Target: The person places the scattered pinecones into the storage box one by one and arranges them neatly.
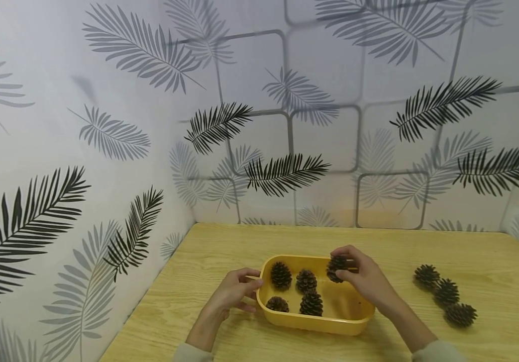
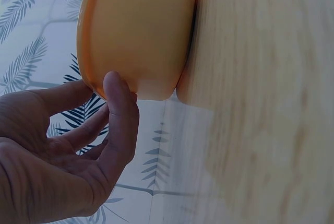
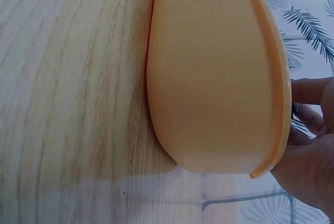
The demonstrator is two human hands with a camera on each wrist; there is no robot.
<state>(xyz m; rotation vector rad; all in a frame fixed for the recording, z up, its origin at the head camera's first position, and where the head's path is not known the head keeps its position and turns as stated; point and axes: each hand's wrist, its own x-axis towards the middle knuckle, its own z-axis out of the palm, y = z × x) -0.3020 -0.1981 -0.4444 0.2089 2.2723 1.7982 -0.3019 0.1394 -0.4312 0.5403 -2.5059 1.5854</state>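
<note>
A yellow plastic basin stands on the wooden table, with several brown pine cones inside, among them one at the back left and one near the front. My right hand grips another pine cone over the back right part of the basin. In the right wrist view the basin's wall hides most of that cone. At the basin's left end, my left hand touches the rim with its fingertips. The left wrist view shows those fingers against the outer wall.
To the right of the basin, three pine cones lie in a slanting row on the table: a far one, a middle one and a near one. A leaf-patterned wall covering rises behind and to the left.
</note>
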